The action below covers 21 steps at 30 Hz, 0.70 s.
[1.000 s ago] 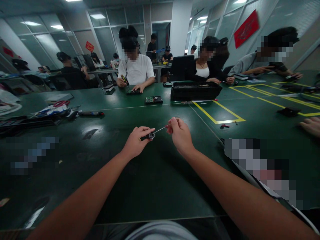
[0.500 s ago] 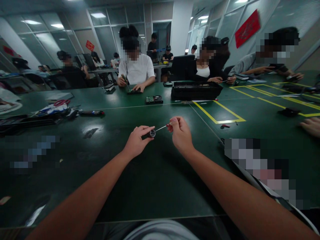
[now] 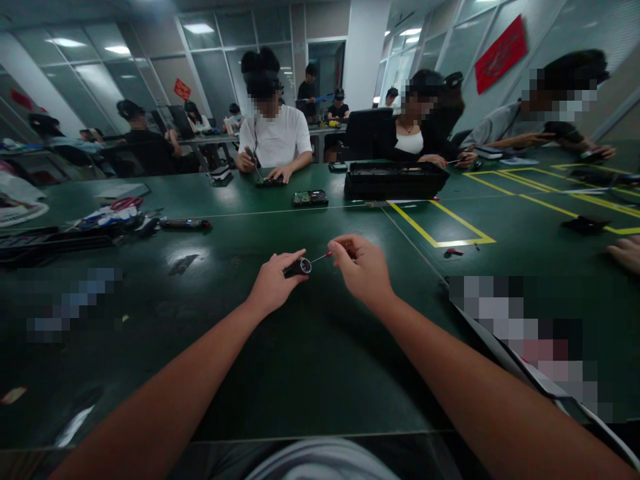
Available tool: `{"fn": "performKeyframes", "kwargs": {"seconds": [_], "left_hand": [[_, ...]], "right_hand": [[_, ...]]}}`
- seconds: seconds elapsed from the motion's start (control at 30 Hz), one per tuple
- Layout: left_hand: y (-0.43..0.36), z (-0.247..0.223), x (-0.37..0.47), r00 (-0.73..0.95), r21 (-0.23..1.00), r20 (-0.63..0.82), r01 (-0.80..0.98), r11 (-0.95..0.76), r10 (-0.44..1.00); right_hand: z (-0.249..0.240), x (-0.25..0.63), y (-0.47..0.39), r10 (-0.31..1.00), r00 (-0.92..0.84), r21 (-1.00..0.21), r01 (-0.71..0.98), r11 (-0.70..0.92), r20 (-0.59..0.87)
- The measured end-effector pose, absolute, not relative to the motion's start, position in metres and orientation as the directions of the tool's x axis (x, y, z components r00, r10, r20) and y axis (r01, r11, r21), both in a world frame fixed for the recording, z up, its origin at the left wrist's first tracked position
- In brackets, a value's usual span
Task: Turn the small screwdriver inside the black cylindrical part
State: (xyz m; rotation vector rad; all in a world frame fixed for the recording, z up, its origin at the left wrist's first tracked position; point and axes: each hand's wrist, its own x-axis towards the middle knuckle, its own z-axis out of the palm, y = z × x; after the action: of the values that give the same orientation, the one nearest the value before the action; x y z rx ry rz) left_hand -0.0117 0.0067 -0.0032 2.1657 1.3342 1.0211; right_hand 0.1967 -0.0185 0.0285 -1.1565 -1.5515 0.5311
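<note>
My left hand (image 3: 273, 283) is closed around a short black tube (image 3: 296, 268) with a silver ring at its open end. The ring faces right and toward me, and it shows a dark inside. In my right hand (image 3: 363, 267) is a thin screwdriver (image 3: 321, 257) with a metal shaft and a red part at the fingers. Its handle is mostly hidden by the fingers. The shaft points left, its tip at the rim of the tube; I cannot tell whether it goes inside. Both hands are above the green table (image 3: 320, 373).
Across the table, a person in white (image 3: 275, 137) works near a circuit-board device (image 3: 310, 198). A long black box (image 3: 395, 181) stands beyond my hands. Left lie a dark pen-shaped tool (image 3: 184, 225) and a cluttered pile (image 3: 113, 217). Small red pieces (image 3: 453, 252) lie right.
My right hand has rolled around the screwdriver and shifted slightly. The black tube has turned a little, so more of its side shows between my left fingers. My left hand stays in place.
</note>
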Motion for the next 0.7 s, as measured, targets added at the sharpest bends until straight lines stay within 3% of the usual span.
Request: {"fn": "performKeyframes", "kwargs": {"seconds": [0.13,0.37,0.7], "left_hand": [[0.007,-0.0017,-0.0125,0.26,0.648,0.384,0.607,-0.46,0.886],[0.0053,-0.0001,-0.0121,0.278,0.646,0.375,0.605,-0.465,0.884],[0.0088,-0.0041,-0.0163,0.279,0.652,0.41,0.576,-0.493,0.868]], "right_hand": [[0.0261,0.1968,-0.017,0.856,-0.017,-0.787,0.385,0.483,0.517],[0.0262,0.1977,-0.0164,0.868,0.031,-0.759,0.501,0.415,0.495],[0.0272,0.1986,-0.0165,0.874,-0.024,-0.758,0.487,0.435,0.486]]}}
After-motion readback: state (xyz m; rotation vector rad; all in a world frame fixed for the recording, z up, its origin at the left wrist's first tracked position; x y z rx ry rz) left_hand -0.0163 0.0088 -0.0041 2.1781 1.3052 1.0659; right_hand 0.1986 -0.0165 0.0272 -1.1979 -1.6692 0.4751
